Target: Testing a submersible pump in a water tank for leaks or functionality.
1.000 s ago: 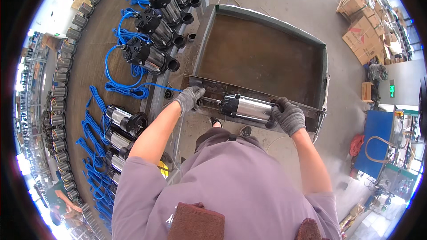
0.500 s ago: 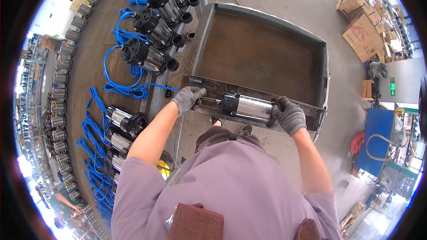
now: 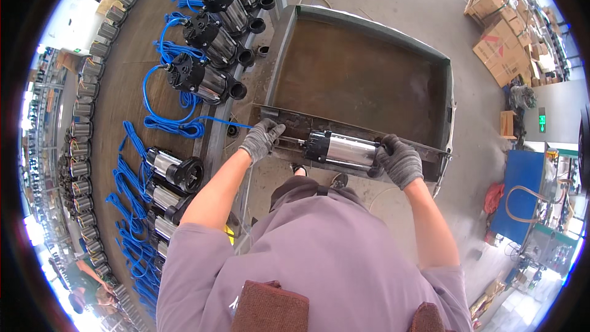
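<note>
A silver and black submersible pump (image 3: 344, 150) lies on its side on a dark metal ledge along the near edge of a tank. My right hand (image 3: 399, 161), in a grey knit glove, is wrapped round the pump's right end. At its black left end, a thin metal rod (image 3: 291, 140) reaches from the pump to my left hand (image 3: 263, 138). That gloved hand is closed on the rod; its fingers hide the rod's other end. A blue cable (image 3: 224, 120) runs from the left up to my left hand, and whether I grip it is hidden.
The metal tank (image 3: 362, 67) holds brownish water. At left, several upright pumps (image 3: 212, 40) with blue cable coils line a bench, and more pumps (image 3: 175, 169) lie nearer. Cardboard boxes (image 3: 501, 52) are stacked at far right. Another person (image 3: 89, 283) is at lower left.
My left hand has shifted slightly and turned at the rod, and my left forearm has swung a little to the right. The pump and my right hand stay nearly in place.
</note>
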A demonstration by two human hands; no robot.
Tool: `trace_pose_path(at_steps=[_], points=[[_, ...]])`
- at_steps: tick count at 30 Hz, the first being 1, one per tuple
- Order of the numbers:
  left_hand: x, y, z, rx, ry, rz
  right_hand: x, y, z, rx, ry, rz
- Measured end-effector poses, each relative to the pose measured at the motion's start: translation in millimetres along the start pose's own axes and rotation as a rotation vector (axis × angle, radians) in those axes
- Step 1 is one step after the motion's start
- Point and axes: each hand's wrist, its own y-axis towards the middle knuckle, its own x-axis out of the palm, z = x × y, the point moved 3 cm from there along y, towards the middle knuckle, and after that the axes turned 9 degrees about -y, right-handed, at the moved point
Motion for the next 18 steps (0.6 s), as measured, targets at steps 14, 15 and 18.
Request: trace_pose_path(at_steps=[14, 15, 18], points=[[-4.1, -31.9, -8.9, 0.041, -0.513, -0.102, -0.4, 0.2, 2.5, 0.011, -0.008, -0.01], [-5.2, -31.2, -11.6, 0.06, -0.506, -0.135, -0.1, 0.8, 3.0, 0.025, -0.012, -0.027], [-16.3, -15.2, -25.4, 0.004, -0.194, -0.136, 0.5, 1.3, 3.5, 0.047, -0.006, -0.055]])
